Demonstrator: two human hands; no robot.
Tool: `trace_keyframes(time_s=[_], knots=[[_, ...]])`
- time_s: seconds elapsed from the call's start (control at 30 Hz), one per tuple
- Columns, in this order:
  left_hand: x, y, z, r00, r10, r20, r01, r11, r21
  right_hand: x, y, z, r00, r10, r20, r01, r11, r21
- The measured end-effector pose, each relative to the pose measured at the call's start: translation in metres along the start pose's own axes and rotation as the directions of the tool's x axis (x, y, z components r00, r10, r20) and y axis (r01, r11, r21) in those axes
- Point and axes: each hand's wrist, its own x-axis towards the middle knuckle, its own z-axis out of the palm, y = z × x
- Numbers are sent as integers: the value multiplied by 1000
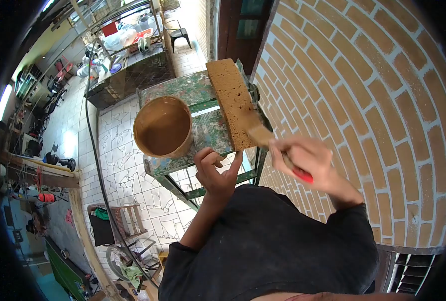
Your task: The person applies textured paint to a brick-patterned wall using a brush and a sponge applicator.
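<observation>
A long brown block (pixel 228 93) with a pitted surface lies along the right side of a paint-stained green stand (pixel 175 86). Beside it on the left is a round bucket (pixel 162 128) holding brown liquid. My right hand (pixel 303 163) is closed around a brush (pixel 259 134) with a red part on its handle; the bristles are blurred and lie over the block's right side. At the block's near end, my left hand (pixel 218 173) has its fingers apart, with one fingertip by the block's lower edge and nothing held.
A brick-patterned wall (pixel 333 90) rises close on the right. Beyond the stand are a cluttered counter (pixel 132 67) and a black chair (pixel 177 34). A dark cable (pixel 96 160) hangs at the left, near a wooden chair (pixel 132 220) on the tiled floor.
</observation>
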Motion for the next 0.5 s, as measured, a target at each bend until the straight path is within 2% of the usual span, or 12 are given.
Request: trace_keyframes(time_s=[0.1,0.2,0.23,0.3,0.33,0.4,0.47,0.5], knots=[[1,2,0,1000,-3,1,3,1000,-12,-11,-19,-19,1000,4,-30,-1,997,80],[4,7,-2,1000,-21,18,21,1000,-17,-18,-27,-42,987,156,-45,-146,974,172],[4,7,-1,1000,-19,17,20,1000,-15,-18,-24,-41,987,155,-46,-145,974,173],[4,7,-1,1000,-21,-5,21,1000,-10,-14,-14,-36,942,236,-239,-199,965,168],[4,7,0,1000,-18,-4,18,1000,-10,0,-13,-36,934,269,-234,-251,962,107],[5,6,0,1000,-11,-28,11,1000,-9,35,3,-16,939,212,-273,-220,975,-1],[6,6,0,999,-29,-24,29,1000,-10,66,36,18,939,212,-270,-196,977,86],[6,8,-2,999,-49,-19,49,999,-10,90,59,41,961,154,-229,-137,987,88]])
